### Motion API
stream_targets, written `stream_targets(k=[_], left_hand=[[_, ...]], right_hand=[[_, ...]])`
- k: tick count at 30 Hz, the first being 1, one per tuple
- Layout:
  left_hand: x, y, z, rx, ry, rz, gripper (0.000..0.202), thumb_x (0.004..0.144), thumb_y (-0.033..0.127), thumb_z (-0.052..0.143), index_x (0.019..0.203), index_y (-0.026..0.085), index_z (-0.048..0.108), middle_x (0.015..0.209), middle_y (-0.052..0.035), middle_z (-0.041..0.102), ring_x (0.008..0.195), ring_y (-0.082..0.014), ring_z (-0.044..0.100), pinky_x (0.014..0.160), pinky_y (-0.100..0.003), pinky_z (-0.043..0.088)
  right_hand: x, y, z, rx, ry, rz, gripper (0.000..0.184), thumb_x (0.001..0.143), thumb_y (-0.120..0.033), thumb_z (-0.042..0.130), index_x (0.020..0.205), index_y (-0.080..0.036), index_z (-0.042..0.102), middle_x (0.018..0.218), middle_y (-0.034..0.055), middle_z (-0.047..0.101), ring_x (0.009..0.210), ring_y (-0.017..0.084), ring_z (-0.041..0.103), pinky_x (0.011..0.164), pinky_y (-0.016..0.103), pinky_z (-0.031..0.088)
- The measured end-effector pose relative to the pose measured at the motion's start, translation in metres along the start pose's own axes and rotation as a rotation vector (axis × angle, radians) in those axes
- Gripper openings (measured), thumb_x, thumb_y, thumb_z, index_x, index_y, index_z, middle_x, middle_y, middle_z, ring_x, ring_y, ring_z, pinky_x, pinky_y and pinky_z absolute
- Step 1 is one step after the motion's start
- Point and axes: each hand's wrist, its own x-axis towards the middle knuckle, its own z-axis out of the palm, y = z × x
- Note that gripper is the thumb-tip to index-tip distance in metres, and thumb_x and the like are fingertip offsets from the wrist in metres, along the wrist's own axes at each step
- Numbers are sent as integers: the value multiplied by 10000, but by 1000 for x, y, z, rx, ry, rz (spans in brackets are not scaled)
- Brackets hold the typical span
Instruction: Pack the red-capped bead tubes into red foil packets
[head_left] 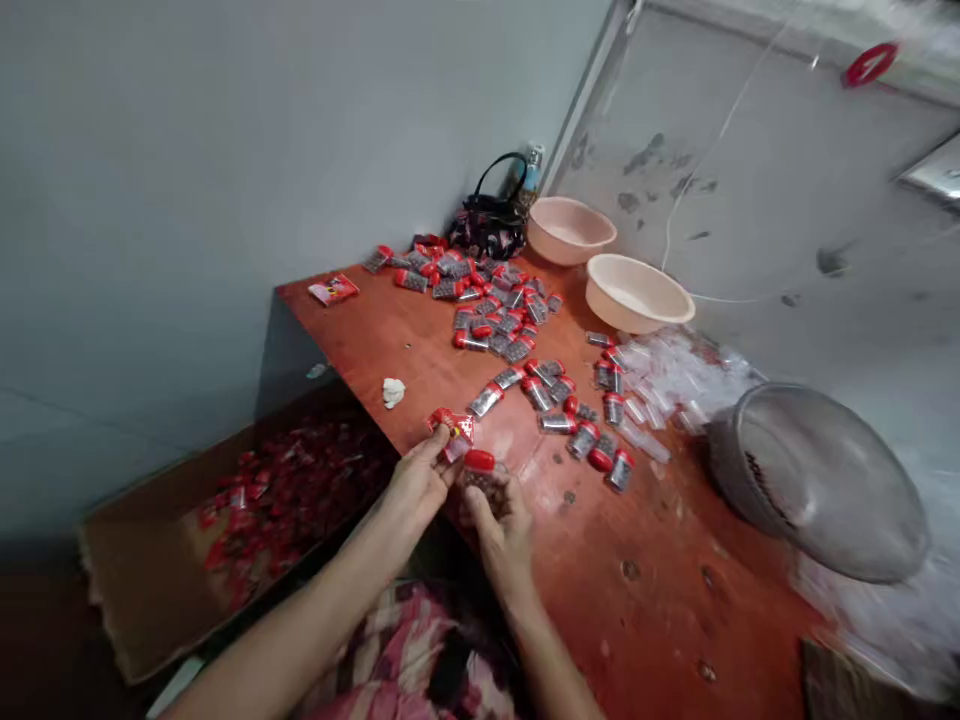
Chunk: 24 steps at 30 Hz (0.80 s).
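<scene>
The small clear bottle (480,475) with a red cap is held in the grip of the right hand (499,530), fingers closed around its lower part, while the left hand (420,480) pinches a red foil packet (456,432) in a nearly closed grip, both just above the near edge of the wooden table (637,600). Many similar bottles (517,340) lie scattered on the table ahead, near two pink plastic basins (637,292), and a cardboard box (142,590) full of red packets stands beside the table on the left.
</scene>
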Motion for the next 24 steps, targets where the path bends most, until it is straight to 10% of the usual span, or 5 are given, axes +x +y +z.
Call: stream_targets(k=[24], left_hand=[[-9, 3, 0, 408, -355, 45, 154, 657, 187, 677, 779, 109, 625, 706, -35, 663, 621, -118, 605, 642, -245, 481]], right_hand=[[13, 2, -3, -11, -12, -27, 185, 767, -308, 565, 909, -191, 540, 704, -9, 590, 553, 120, 551, 499, 223, 475]])
